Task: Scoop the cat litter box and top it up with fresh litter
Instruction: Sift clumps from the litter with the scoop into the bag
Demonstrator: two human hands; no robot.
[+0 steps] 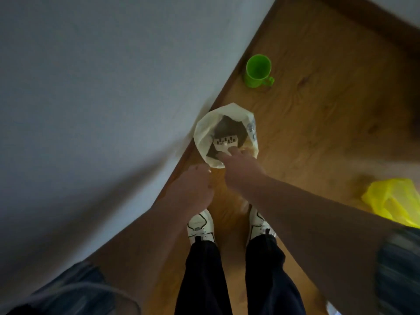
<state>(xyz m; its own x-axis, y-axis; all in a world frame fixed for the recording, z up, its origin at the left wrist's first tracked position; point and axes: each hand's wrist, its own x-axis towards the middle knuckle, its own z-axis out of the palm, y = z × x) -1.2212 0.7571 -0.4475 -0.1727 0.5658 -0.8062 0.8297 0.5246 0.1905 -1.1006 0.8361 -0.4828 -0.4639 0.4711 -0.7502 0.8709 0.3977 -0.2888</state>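
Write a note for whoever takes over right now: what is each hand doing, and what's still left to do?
The right hand grips the handle of the slotted litter scoop, whose head is down inside the open white bag.
The left hand is at the bag's near rim and seems to pinch it; the view is blurry.
The bag stands on the wooden floor by the wall, with dark stuff inside. A green cup stands beyond it, and a yellow plastic bag lies to the right.
Done: can't tell, because the litter box is out of view.
Left: probably topping up with fresh litter.
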